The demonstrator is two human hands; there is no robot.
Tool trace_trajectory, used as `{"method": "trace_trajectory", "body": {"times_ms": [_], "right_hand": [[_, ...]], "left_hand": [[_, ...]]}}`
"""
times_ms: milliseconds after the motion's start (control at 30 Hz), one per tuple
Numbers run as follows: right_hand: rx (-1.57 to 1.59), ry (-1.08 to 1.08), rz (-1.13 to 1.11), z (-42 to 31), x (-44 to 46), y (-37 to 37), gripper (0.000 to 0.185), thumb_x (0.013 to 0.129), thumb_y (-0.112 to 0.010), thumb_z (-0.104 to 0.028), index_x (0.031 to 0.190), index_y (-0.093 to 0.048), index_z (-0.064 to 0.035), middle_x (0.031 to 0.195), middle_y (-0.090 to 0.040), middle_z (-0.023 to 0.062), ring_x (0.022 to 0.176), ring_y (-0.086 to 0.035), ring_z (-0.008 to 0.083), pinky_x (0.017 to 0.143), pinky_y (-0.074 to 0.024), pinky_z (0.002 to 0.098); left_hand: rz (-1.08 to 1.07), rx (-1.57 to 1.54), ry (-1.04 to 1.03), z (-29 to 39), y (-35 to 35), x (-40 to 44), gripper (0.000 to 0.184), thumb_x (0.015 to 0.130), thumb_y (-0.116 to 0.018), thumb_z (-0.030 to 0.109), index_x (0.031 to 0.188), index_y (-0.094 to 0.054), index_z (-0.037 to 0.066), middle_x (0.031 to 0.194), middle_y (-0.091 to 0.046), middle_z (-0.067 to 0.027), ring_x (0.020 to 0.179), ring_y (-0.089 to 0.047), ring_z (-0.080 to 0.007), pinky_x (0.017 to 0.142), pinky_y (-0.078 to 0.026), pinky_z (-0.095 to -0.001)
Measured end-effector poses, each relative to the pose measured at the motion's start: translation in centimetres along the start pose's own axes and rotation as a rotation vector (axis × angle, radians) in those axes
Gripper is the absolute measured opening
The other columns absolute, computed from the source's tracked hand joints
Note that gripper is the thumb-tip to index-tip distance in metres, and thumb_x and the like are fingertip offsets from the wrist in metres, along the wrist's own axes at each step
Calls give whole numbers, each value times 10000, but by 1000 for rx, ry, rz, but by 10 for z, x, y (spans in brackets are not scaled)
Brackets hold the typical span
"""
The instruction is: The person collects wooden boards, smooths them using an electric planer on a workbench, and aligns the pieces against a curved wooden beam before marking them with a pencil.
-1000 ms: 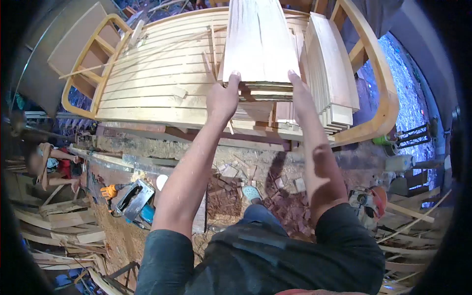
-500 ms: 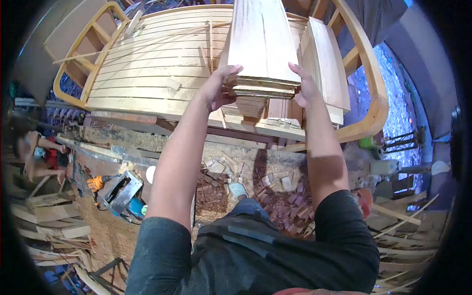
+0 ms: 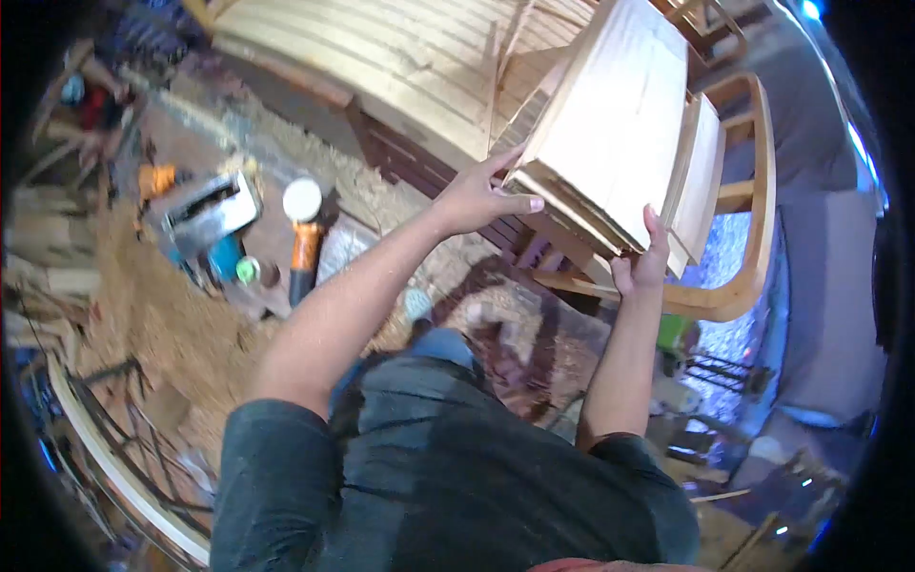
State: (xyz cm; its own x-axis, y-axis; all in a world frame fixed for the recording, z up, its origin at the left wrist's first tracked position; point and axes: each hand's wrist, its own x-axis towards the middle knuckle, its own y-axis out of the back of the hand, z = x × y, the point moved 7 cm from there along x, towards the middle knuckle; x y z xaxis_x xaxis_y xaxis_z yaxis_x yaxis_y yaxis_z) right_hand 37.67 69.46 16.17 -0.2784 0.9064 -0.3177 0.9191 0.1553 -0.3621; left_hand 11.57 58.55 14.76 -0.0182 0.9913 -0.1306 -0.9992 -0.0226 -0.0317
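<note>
A stack of pale wooden boards (image 3: 610,114) is held between my two hands, its near end tilted toward me over the slatted wooden bench. My left hand (image 3: 486,195) grips the stack's left near corner, thumb along the end. On the right near corner, my right hand (image 3: 645,255) is closed with its fingers along the side. The boards' far end reaches the top of the view. Beside the stack on the right stand more boards (image 3: 699,181), near the bench's curved wooden armrest (image 3: 761,219).
The slatted bench (image 3: 381,52) spans the top. On the floor to the left lie a circular saw (image 3: 212,214), an orange-and-black tool (image 3: 305,253) and a white disc-shaped object (image 3: 302,200). Wood scraps and sawdust cover the ground. A person (image 3: 86,95) sits at the far left.
My view has turned, so the bench and stack now slant toward the upper right. Both hands still hold the boards, which have shifted rightward in view.
</note>
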Motion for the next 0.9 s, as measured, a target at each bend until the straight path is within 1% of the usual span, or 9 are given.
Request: {"method": "trace_trajectory", "body": {"times_ms": [33, 133, 267, 367, 500, 600, 633, 733, 900], "right_hand": [[-17, -14, 7, -1, -3, 2, 478, 971, -652, -410, 1281, -618, -48, 1216, -699, 141, 1065, -713, 316, 933, -592, 475], [-69, -11, 14, 0, -1, 2, 523, 985, -601, -458, 1304, -627, -45, 1231, -704, 160, 1055, -717, 331, 936, -587, 496], [-145, 21, 99, -4, -3, 0, 612, 987, -553, -510, 1353, -607, -22, 1296, -682, 185, 1141, -682, 360, 980, -561, 520], [-153, -18, 30, -2, -1, -1, 657, 941, -607, -540, 1389, -563, -61, 1342, -609, 220, 1209, -611, 399, 984, -518, 609], [-191, -7, -32, -2, -10, -15, 679, 945, -594, -551, 1412, -555, -60, 1358, -614, 189, 1226, -609, 377, 1014, -509, 579], [-220, -47, -18, -2, -7, -9, 660, 962, -566, -552, 1406, -562, -63, 1353, -627, 155, 1214, -624, 352, 1004, -522, 558], [-247, -25, -22, -1, 0, -7, 651, 983, -467, -601, 1411, -571, -121, 1308, -665, 111, 1114, -668, 319, 840, -564, 511], [-274, -26, -49, -1, -1, -6, 662, 974, -473, -616, 1404, -575, -122, 1298, -666, 111, 1108, -662, 321, 830, -560, 518], [-263, -64, -145, 0, -9, -15, 666, 978, -497, -596, 1404, -571, -89, 1319, -657, 133, 1164, -651, 330, 930, -543, 533]], "left_hand": [[144, 66, -139, -7, 2, -5, 862, 935, -725, 531, 1579, -416, 50, 1234, -717, -191, 1078, -705, -231, 976, -535, -358], [332, -8, -73, -23, 0, -7, 774, 936, -726, 523, 1512, -519, 50, 1190, -735, -198, 1087, -706, -232, 985, -532, -364], [429, -183, -121, -37, -9, 1, 714, 933, -720, 524, 1453, -587, 52, 1248, -716, -192, 1123, -676, -197, 985, -512, -315], [377, -124, 93, -26, -14, -17, 719, 929, -704, 563, 1446, -587, 78, 1223, -715, -213, 1130, -685, -251, 1010, -507, -344], [586, -157, -7, -26, -31, -16, 771, 906, -680, 623, 1499, -508, 160, 1243, -699, -243, 1192, -655, -427, 1062, -490, -491], [676, -138, -54, -22, -33, -20, 767, 908, -673, 634, 1493, -514, 163, 1257, -696, -233, 1192, -655, -426, 1067, -489, -496], [682, -95, -63, -22, -33, -21, 804, 908, -666, 652, 1507, -481, 148, 1265, -691, -229, 1210, -646, -421, 1071, -484, -495], [474, -83, -5, -34, -31, -16, 860, 894, -662, 682, 1530, -453, 142, 1313, -671, -242, 1237, -641, -402, 1050, -495, -465], [705, -28, -44, -38, -31, -17, 905, 853, -697, 704, 1453, -502, 54, 1181, -730, -224, 1097, -715, -374, 943, -543, -487]]}}
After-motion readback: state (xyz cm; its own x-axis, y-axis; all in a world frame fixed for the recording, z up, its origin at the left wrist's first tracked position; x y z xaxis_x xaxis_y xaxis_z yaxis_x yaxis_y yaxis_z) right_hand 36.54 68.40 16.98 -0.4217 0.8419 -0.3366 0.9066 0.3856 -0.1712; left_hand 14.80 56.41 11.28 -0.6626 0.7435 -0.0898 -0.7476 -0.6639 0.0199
